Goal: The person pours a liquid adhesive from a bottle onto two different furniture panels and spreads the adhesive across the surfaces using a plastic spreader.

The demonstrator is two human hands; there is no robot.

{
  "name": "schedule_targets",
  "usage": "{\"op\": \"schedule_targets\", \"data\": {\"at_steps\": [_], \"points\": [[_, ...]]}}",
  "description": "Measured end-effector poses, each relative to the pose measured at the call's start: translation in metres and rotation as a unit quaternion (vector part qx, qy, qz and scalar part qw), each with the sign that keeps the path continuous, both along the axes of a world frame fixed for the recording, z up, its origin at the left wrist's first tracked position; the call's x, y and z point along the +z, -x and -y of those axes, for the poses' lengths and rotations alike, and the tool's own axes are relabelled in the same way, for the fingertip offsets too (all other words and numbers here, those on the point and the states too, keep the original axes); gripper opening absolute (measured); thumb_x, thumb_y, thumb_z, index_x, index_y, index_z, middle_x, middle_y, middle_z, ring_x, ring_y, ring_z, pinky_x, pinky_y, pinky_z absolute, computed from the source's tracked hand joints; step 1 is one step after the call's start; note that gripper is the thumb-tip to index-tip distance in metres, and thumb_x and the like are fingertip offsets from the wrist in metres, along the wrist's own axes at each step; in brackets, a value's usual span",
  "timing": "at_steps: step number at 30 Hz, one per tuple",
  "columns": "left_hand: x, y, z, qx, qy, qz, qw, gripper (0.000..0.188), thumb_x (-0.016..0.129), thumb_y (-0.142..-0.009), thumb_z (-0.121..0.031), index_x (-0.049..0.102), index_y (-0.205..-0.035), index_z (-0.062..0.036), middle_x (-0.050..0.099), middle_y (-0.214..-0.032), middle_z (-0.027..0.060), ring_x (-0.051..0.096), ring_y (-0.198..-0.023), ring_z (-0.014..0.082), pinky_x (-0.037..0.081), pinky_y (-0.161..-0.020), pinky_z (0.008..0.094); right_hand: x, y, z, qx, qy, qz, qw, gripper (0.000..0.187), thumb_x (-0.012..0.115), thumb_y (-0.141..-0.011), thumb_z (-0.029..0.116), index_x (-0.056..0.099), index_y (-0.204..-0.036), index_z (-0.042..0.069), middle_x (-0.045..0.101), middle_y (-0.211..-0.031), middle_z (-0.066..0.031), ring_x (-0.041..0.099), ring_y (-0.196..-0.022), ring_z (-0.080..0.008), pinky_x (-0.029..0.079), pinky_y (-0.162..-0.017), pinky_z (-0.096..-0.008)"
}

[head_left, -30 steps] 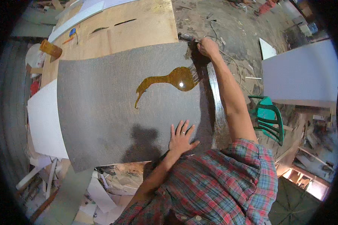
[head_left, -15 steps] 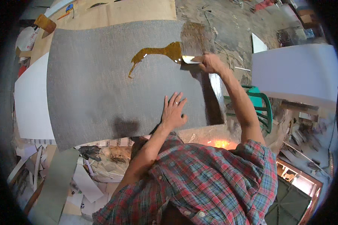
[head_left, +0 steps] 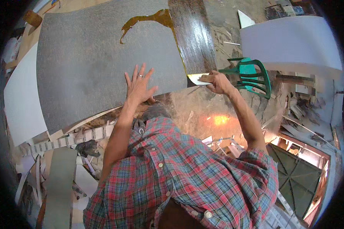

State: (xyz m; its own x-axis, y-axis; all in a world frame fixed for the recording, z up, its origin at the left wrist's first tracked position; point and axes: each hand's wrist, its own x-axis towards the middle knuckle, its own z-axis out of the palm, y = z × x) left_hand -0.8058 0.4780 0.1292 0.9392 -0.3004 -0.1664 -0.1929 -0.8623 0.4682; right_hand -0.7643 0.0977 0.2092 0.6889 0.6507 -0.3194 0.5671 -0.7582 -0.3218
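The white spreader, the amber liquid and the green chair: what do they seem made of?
White spreader, in the right hand: probably plastic, though coated metal is possible; it looks thin, flat and smooth. Amber liquid: perhaps glue or resin, being pooled, translucent and glossy. Green chair: likely moulded plastic, smooth, from its rounded frame and slats.

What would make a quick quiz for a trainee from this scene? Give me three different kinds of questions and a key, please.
1. True or false: the left hand lies open on the grey sheet.
2. Which hand holds the white spreader?
3. Pick one. In the picture, the glossy band lies:
A. to the left of the amber puddle
B. to the right of the amber puddle
C. wholly off the sheet

Key:
1. True.
2. The right hand.
3. B.
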Motion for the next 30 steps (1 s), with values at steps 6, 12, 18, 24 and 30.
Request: {"op": "schedule_targets", "data": {"at_steps": [6,12,18,24,30], "points": [[-0.015,-0.010,0.007,0.001,0.006,0.031,0.999,0.080,0.067,-0.082,-0.050,0.037,-0.151,-0.0248,0.018,-0.162,0.0101,0.008,-0.150,0.0342,0.001,-0.112,0.0717,0.021,0.065,0.014,-0.125,0.019,-0.134,0.983,0.014,0.058,-0.077,0.009,0.068,-0.087,0.006,0.065,-0.074,-0.0098,0.055,-0.060,-0.0188,0.046,-0.060,-0.0334],[-0.008,-0.013,0.009,-0.004,0.002,0.056,0.998,0.082,0.067,-0.081,-0.052,0.037,-0.151,-0.0229,0.019,-0.161,0.0116,0.009,-0.150,0.0360,0.003,-0.112,0.0718,0.104,0.051,-0.015,-0.363,-0.342,-0.204,0.842,0.016,0.059,-0.085,0.009,0.069,-0.090,-0.002,0.065,-0.083,0.0031,0.056,-0.079,-0.0047,0.047,-0.068,-0.0264],[0.003,-0.029,-0.001,-0.029,-0.013,-0.005,0.999,0.083,0.068,-0.077,-0.059,0.043,-0.147,-0.0235,0.027,-0.156,0.0169,0.014,-0.147,0.0401,0.005,-0.113,0.0705,0.164,-0.122,-0.084,-0.238,-0.289,0.001,0.927,0.025,0.051,-0.091,0.007,0.066,-0.106,-0.005,0.066,-0.093,0.0011,0.059,-0.081,-0.0105,0.048,-0.078,-0.0276],[-0.007,-0.027,-0.011,-0.032,-0.006,0.031,0.999,0.083,0.062,-0.077,-0.067,0.045,-0.146,-0.0258,0.028,-0.156,0.0153,0.014,-0.148,0.0378,0.004,-0.114,0.0690,0.080,-0.333,-0.155,0.023,-0.163,0.224,0.961,0.046,0.052,-0.081,-0.001,0.064,-0.124,0.008,0.067,-0.098,-0.0146,0.060,-0.091,-0.0277,0.048,-0.088,-0.0365],[-0.006,-0.032,-0.010,-0.033,0.019,0.007,0.999,0.077,0.060,-0.080,-0.067,0.048,-0.144,-0.0255,0.029,-0.156,0.0119,0.014,-0.148,0.0347,0.007,-0.114,0.0686,-0.054,-0.379,-0.167,-0.003,0.032,0.249,0.968,0.046,0.055,-0.083,0.006,0.061,-0.128,0.014,0.065,-0.123,-0.0113,0.060,-0.100,-0.0352,0.050,-0.089,-0.0428]]}}
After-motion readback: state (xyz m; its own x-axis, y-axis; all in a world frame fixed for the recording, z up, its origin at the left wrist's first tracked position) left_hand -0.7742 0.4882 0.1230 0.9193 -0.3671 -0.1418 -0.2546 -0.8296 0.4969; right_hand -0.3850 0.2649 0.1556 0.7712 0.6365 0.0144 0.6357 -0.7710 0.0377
